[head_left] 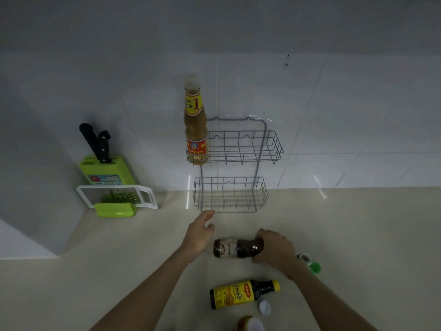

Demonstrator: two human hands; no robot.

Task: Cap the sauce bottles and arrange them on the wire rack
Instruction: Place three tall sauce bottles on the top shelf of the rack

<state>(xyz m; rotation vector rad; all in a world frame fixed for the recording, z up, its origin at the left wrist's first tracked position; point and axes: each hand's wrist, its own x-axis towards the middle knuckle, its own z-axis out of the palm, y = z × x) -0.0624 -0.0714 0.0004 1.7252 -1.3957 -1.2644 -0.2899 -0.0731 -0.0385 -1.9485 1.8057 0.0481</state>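
Observation:
A grey two-tier wire rack (265, 149) leans against the tiled wall. A tall capped bottle of yellowish sauce (195, 125) stands at the left end of its upper shelf; the lower shelf holds nothing. On the counter a dark sauce bottle (232, 248) lies on its side, and my right hand (274, 249) is closed around its neck end. My left hand (199, 232) hovers open just left of that bottle, touching nothing. Nearer me lies a dark bottle with a yellow label and yellow cap (241, 293). A loose white cap (265, 307) rests beside it.
A green knife block (107, 170) with two black-handled knives and a white-framed grater (117, 195) stand at the back left. A green-capped bottle (310, 262) lies behind my right wrist. Another bottle's white top (250, 324) shows at the bottom edge.

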